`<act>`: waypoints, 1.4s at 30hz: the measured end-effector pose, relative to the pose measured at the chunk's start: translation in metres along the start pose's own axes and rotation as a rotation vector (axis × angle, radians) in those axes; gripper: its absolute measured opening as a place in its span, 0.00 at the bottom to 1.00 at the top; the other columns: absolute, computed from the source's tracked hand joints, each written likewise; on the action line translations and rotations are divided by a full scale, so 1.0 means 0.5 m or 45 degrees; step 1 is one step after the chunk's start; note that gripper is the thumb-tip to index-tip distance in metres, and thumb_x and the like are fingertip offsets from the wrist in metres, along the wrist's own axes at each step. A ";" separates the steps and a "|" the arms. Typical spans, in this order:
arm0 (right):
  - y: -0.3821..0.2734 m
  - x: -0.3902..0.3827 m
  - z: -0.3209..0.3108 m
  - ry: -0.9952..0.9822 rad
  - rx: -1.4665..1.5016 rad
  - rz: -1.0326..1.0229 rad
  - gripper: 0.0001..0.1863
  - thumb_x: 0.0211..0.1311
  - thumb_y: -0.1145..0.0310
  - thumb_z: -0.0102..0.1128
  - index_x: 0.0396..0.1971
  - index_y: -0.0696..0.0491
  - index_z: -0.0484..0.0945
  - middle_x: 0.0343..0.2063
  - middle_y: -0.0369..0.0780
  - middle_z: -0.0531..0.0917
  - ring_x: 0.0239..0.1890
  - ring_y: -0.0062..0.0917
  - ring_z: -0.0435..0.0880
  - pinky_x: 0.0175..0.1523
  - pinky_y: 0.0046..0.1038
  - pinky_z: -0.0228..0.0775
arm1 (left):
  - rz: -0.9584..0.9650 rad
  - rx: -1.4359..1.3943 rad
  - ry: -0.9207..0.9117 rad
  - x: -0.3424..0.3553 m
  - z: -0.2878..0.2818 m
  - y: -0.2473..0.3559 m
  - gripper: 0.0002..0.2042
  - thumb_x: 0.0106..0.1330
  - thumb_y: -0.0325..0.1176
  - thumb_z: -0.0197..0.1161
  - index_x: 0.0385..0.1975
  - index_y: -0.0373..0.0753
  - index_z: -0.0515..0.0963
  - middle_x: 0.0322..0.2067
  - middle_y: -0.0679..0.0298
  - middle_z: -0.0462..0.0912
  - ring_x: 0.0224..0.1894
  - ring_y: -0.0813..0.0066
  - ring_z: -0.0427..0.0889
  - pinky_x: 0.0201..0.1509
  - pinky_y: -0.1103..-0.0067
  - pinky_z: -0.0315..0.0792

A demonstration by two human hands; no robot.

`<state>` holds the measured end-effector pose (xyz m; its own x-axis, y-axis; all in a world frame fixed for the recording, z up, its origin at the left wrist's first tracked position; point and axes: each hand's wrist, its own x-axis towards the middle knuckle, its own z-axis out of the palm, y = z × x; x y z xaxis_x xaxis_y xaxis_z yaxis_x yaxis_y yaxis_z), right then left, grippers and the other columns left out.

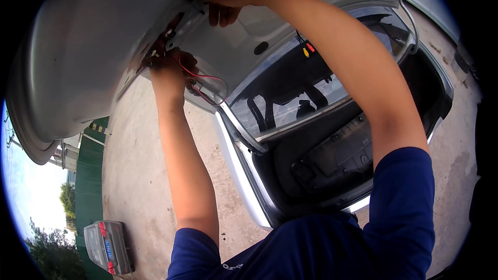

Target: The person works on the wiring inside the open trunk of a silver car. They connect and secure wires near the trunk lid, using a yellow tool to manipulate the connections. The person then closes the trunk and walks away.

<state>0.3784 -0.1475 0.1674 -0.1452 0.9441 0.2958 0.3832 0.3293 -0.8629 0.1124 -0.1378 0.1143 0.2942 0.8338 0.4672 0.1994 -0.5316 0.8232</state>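
Observation:
Both my arms reach up to the raised silver trunk lid [93, 36] of a car. My left hand [174, 65] is closed at the lid's edge, beside a dark red part in an opening. What its fingers grip is in shadow. A thin red wire [210, 77] loops out next to it, together with a darker strand. Higher up and to the right, my right hand [225, 5] has its fingers curled at the lid's inner panel. Whatever it holds is hidden behind the hand. A yellow plug [306, 52] and a red plug [310, 47] dangle on a dark cable beyond my right forearm.
Below the lid lies the open trunk with its dark lining [332, 161], and the rear window [295, 98] is behind it. A lid hinge arm [410, 26] curves at the right. A grey car [109, 246] stands by a green fence [89, 176] at the lower left.

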 end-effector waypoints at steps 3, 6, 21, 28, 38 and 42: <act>0.005 0.018 -0.006 -0.102 0.134 -0.056 0.20 0.78 0.65 0.50 0.44 0.68 0.84 0.37 0.53 0.92 0.29 0.39 0.93 0.36 0.37 0.88 | -0.139 -0.220 -0.057 0.023 -0.006 -0.009 0.11 0.79 0.32 0.52 0.47 0.32 0.79 0.29 0.56 0.87 0.24 0.71 0.84 0.27 0.76 0.79; 0.018 0.039 -0.006 -0.094 0.170 -0.013 0.25 0.82 0.63 0.45 0.36 0.67 0.85 0.33 0.54 0.91 0.28 0.40 0.93 0.34 0.39 0.88 | -0.061 -0.309 -0.138 0.047 -0.005 -0.025 0.11 0.79 0.30 0.52 0.51 0.33 0.78 0.31 0.55 0.88 0.25 0.70 0.85 0.28 0.76 0.81; 0.102 0.026 0.097 1.096 -1.028 -0.698 0.11 0.65 0.72 0.57 0.44 0.54 0.82 0.36 0.49 0.89 0.37 0.48 0.90 0.42 0.49 0.83 | 0.351 0.350 0.201 -0.068 -0.017 -0.007 0.14 0.76 0.29 0.56 0.54 0.32 0.83 0.32 0.59 0.89 0.30 0.76 0.85 0.38 0.78 0.79; 0.100 0.005 0.109 1.211 -0.812 -0.813 0.10 0.72 0.67 0.56 0.43 0.55 0.82 0.33 0.51 0.88 0.37 0.52 0.88 0.40 0.51 0.81 | 0.499 0.571 0.620 -0.119 -0.016 -0.015 0.16 0.76 0.25 0.59 0.59 0.37 0.85 0.31 0.63 0.90 0.30 0.77 0.85 0.38 0.78 0.77; 0.059 -0.040 0.124 0.952 -0.258 -0.389 0.16 0.77 0.61 0.54 0.44 0.58 0.85 0.31 0.50 0.88 0.26 0.39 0.91 0.39 0.40 0.84 | 0.715 0.776 0.600 -0.032 -0.027 -0.055 0.08 0.75 0.28 0.62 0.43 0.36 0.89 0.29 0.58 0.90 0.26 0.68 0.86 0.32 0.74 0.75; 0.064 -0.030 0.118 0.781 0.164 -0.221 0.16 0.75 0.62 0.58 0.49 0.57 0.86 0.30 0.47 0.89 0.24 0.36 0.90 0.39 0.38 0.85 | 0.430 0.679 0.409 -0.004 -0.011 -0.050 0.11 0.75 0.33 0.63 0.36 0.33 0.88 0.29 0.57 0.91 0.23 0.67 0.86 0.31 0.73 0.77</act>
<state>0.3392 -0.1518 0.1110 0.3667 0.7255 0.5824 0.2829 0.5094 -0.8127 0.1019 -0.1255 0.0945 0.1464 0.5694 0.8089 0.6005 -0.7010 0.3847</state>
